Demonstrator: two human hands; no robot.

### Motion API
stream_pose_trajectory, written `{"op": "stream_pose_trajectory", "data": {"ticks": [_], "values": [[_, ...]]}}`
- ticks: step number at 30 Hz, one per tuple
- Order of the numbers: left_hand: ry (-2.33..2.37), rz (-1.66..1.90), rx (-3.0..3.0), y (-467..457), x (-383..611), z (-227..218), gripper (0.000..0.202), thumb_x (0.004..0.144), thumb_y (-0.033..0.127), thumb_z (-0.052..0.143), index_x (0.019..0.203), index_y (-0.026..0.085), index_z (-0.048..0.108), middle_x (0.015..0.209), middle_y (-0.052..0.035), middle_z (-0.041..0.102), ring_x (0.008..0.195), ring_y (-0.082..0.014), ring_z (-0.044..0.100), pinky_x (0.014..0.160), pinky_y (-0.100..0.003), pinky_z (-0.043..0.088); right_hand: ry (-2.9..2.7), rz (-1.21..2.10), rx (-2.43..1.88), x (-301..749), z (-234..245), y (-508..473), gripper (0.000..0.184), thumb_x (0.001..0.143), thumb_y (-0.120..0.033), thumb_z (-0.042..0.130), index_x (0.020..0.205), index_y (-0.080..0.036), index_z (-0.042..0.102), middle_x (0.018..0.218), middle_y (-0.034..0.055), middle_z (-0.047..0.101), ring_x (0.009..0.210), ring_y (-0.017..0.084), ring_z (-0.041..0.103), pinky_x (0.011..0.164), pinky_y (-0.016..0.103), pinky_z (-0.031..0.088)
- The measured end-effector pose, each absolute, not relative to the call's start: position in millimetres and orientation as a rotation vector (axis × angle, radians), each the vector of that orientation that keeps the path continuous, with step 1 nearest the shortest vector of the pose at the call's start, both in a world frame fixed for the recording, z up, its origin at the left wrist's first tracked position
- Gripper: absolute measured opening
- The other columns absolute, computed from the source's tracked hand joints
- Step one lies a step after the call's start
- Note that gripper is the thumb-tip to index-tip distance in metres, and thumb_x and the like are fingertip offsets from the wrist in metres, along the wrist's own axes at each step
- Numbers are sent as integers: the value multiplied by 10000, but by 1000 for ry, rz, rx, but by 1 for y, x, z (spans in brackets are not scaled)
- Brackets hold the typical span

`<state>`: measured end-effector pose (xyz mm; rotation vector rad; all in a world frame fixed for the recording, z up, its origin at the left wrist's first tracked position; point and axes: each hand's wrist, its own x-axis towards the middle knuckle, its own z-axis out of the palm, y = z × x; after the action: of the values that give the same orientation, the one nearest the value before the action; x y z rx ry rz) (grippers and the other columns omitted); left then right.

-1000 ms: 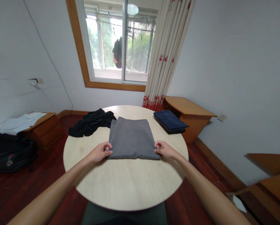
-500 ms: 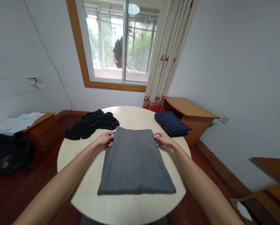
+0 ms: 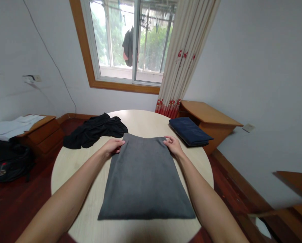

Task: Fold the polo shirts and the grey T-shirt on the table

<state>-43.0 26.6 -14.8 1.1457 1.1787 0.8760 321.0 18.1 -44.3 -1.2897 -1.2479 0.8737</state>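
Observation:
A folded grey cloth (image 3: 144,175) lies flat on the round light-wood table (image 3: 72,162), reaching from the near edge toward the middle. My left hand (image 3: 113,145) pinches its far left corner, fingers closed on the fabric. My right hand (image 3: 173,145) grips the far right corner the same way. Both forearms run along the cloth's two sides.
A crumpled black garment (image 3: 94,130) lies at the table's back left. A folded navy cloth (image 3: 190,131) sits at the back right. Wooden cabinets stand left (image 3: 41,135) and right (image 3: 211,125); a black bag (image 3: 4,162) is on the floor.
The grey cloth has come toward me, to the table's near edge. My hands went from its near corners to its far corners and hold them there; the view tilted down slightly.

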Motion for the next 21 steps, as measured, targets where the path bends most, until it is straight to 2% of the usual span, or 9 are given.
{"op": "stream_pose_trajectory", "data": {"ticks": [5, 11, 15, 18, 21], "values": [[1244, 969, 1304, 20, -60, 0, 428, 575, 473, 879, 739, 141, 664, 605, 12, 577, 534, -106, 525, 509, -225, 434, -1320, 617, -1300, 318, -35, 14, 523, 741, -443, 677, 1179, -166, 608, 760, 7, 587, 676, 169, 549, 634, 279, 454], [1427, 1013, 1421, 21, -53, -15, 364, 639, 431, 823, 778, 124, 685, 512, 31, 530, 480, -119, 487, 454, -220, 330, -1479, 385, -1542, 312, -44, 21, 432, 772, -373, 623, 1143, -152, 647, 769, 12, 596, 627, 169, 528, 669, 304, 457], [1282, 908, 1352, 15, -47, -10, 530, 602, 409, 864, 1001, 111, 684, 589, 28, 590, 483, -117, 504, 459, -215, 334, -1526, 337, -1573, 313, -47, 24, 430, 793, -341, 598, 1180, -160, 641, 831, 26, 627, 652, 170, 558, 700, 306, 471], [1161, 705, 1316, 8, -50, 0, 697, 561, 356, 900, 1172, 153, 633, 687, 18, 654, 528, -131, 564, 483, -214, 366, -1504, 349, -1570, 316, -47, 25, 432, 801, -342, 584, 1188, -156, 633, 878, 40, 630, 681, 175, 578, 719, 317, 487], [1092, 618, 1313, 0, -51, 9, 787, 584, 327, 888, 1288, 193, 565, 748, 17, 677, 543, -128, 579, 476, -203, 366, -1453, 405, -1547, 317, -48, 25, 450, 787, -359, 585, 1189, -158, 621, 859, 27, 612, 718, 182, 588, 747, 322, 497]]}}
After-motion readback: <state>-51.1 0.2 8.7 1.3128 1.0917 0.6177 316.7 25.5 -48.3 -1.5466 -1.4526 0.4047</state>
